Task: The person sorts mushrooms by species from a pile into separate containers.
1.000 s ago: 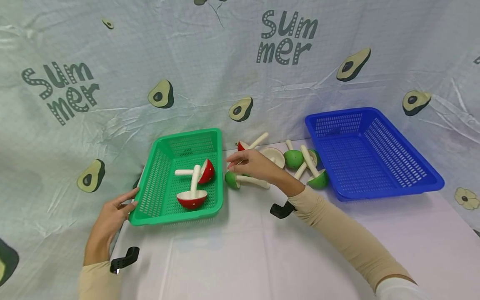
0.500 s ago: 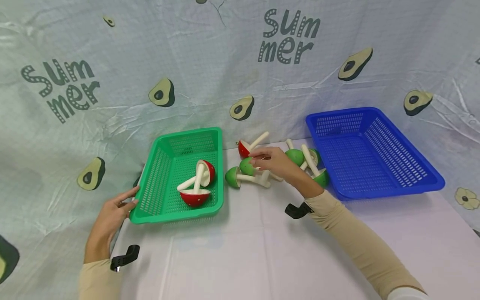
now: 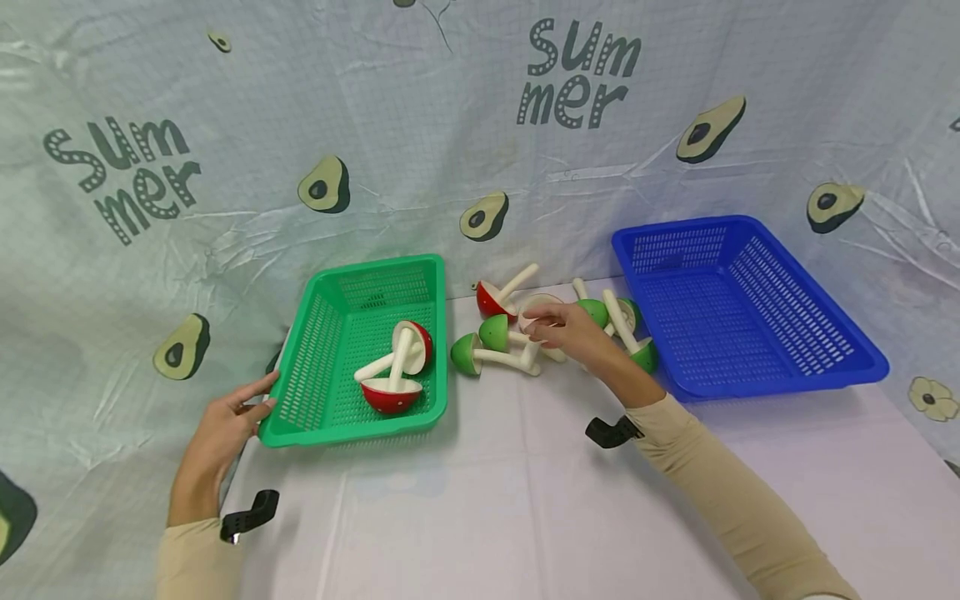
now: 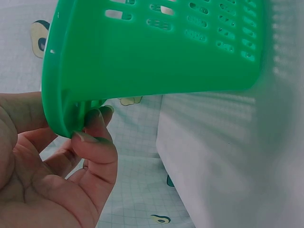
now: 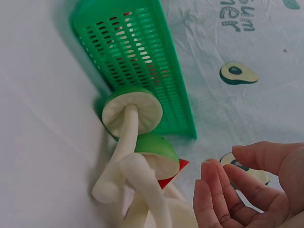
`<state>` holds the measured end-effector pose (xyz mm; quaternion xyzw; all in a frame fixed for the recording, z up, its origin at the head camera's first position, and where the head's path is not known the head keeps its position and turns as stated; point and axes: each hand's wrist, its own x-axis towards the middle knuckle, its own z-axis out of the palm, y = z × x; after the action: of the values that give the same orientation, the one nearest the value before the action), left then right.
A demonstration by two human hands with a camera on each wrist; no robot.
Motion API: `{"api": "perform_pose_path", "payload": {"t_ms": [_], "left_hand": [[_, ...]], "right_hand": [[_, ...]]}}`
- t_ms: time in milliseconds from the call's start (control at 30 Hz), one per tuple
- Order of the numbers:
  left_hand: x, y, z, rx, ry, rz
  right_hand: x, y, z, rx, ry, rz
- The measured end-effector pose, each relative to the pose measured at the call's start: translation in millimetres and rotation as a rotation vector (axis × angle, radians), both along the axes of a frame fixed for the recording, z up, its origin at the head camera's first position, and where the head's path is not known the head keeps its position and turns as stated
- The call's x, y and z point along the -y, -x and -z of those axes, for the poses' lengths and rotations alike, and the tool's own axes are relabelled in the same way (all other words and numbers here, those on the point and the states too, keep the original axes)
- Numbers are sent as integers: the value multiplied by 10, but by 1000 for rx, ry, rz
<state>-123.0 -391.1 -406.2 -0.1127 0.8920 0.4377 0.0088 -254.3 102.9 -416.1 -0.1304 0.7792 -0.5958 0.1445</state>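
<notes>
My left hand point(image 3: 243, 408) grips the near left corner of the green basket point(image 3: 330, 421); in the left wrist view its fingertips point(image 4: 92, 128) curl under the rim point(image 4: 61, 95). Two red toy mushrooms point(image 3: 390, 393) lie inside the basket. My right hand point(image 3: 543, 325) hovers over a pile of toy mushrooms on the table, fingers loosely spread and holding nothing point(image 5: 237, 185). Right by its fingertips are a pale cap point(image 3: 536, 304) and a green mushroom point(image 3: 493, 332). Another green mushroom point(image 5: 133, 114) lies against the basket's side.
A blue basket point(image 3: 750, 367) with nothing in it stands at the right, touching the pile. A red mushroom point(image 3: 491, 298) and more green ones point(image 3: 641, 354) lie between the baskets. An avocado-print cloth point(image 3: 450, 150) hangs behind. White table point(image 3: 487, 517) stretches in front.
My right hand has moved right, from beside the green basket to over the mushroom pile. The red mushrooms in the basket shifted and settled. The left hand has stayed put.
</notes>
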Motion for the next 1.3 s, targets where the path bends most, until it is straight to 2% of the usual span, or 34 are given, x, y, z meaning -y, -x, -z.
{"api": "perform_pose_path", "payload": {"t_ms": [733,1067,1300], "left_hand": [[-10,-17,-9,1,-5,-5],[-17,-21,1,-4,-16,-8],[-16,-19,2,-5,-30,-9]], "right_hand": [[-147,-52,226,79,10,83],[-139,-39,344,128,22,68],[-139,3,381,177,69,53]]}}
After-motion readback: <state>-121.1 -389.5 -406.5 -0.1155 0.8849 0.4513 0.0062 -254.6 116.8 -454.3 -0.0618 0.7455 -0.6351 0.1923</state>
